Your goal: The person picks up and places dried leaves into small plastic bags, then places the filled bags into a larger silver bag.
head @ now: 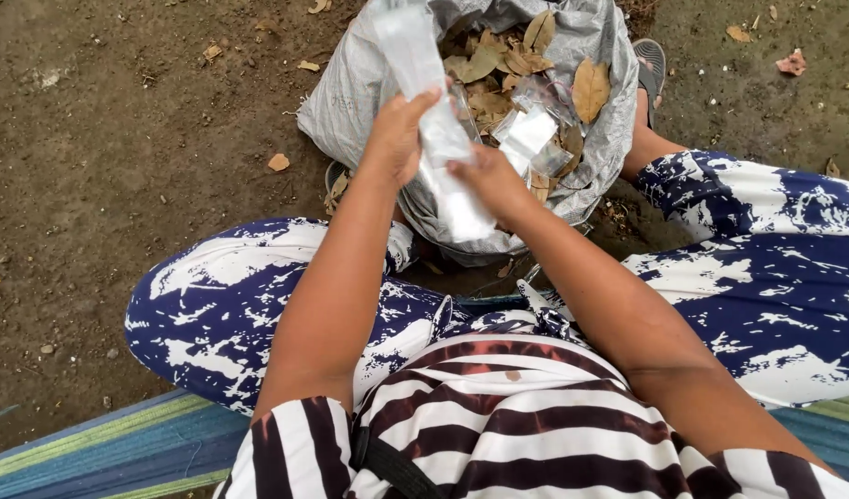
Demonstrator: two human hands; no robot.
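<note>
My left hand (397,134) and my right hand (487,180) both grip one long clear plastic bag (423,65), stretched upright between them over a grey woven sack (351,92). The left hand holds the bag near its middle. The right hand holds its lower end, just below the left. The sack stands open on the ground between my knees and holds dry brown leaves (498,65) and several more clear plastic wrappers (533,129).
Bare brown soil with scattered dry leaves (278,163) surrounds the sack. My legs in blue-and-white trousers (221,305) spread to both sides. A sandal (650,63) shows behind the sack. I sit on a striped blue-green mat (120,444).
</note>
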